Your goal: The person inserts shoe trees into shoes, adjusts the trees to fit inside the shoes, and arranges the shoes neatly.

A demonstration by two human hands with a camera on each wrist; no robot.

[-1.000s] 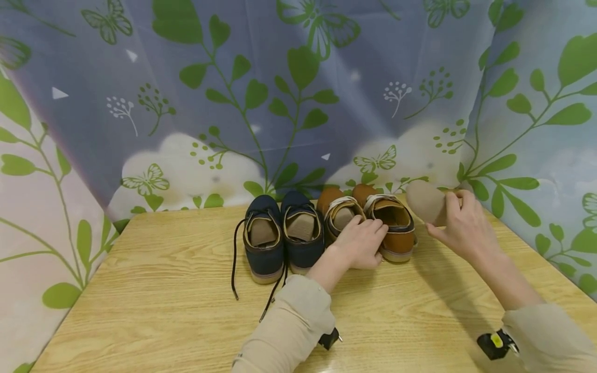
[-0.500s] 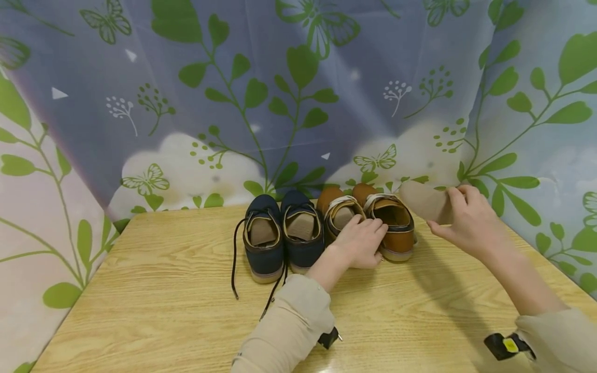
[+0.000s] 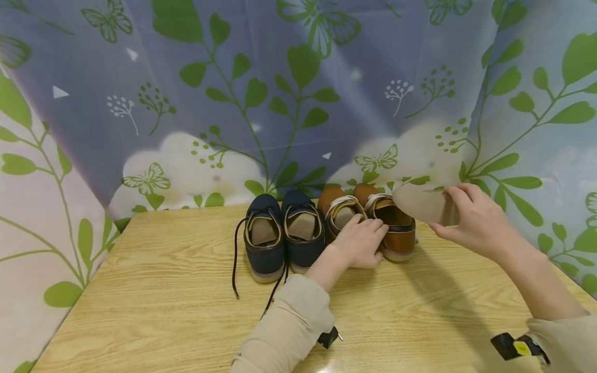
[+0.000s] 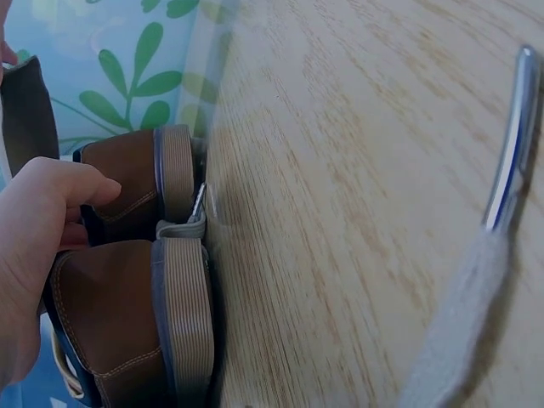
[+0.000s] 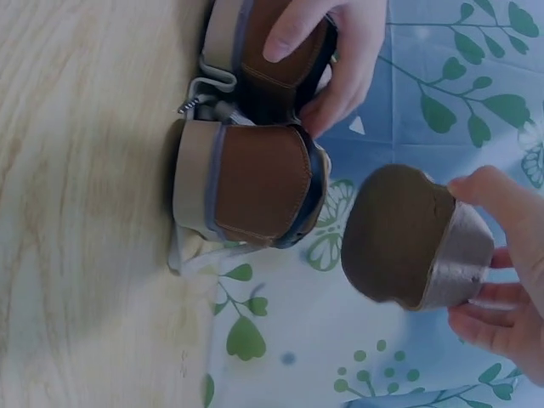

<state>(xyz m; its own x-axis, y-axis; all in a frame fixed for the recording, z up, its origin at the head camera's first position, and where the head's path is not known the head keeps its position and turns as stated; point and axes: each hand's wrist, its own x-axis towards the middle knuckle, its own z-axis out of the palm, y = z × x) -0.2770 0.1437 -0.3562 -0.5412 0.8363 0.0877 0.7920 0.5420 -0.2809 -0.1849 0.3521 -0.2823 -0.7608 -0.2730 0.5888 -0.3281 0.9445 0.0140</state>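
Observation:
My right hand (image 3: 480, 220) pinches a beige cardboard shoe insert (image 3: 422, 204) between thumb and fingers. Its rounded end points left, overlapping the edge of the right brown shoe (image 3: 401, 241) in the head view. In the right wrist view the insert (image 5: 395, 238) has a flat dark face and a bent, paler end where the fingers hold it. My left hand (image 3: 356, 243) grips at the heels of the brown pair, fingers at the right shoe's collar, thumb lower down. That right shoe's opening shows nothing inside; the left brown shoe (image 3: 330, 199) has an insert in it.
Left of the brown pair stand two navy shoes (image 3: 265, 259), each with an insert inside. Their black laces (image 3: 235, 259) trail onto the wooden table (image 3: 163, 290). Behind hangs a cloth (image 3: 186, 114) printed with leaves. A metal-tipped light cord (image 4: 510, 144) shows close in the left wrist view.
The right hand has swung its wrist to the right and turned the insert, so its rounded end has moved left toward the right brown shoe. The left hand stays in place.

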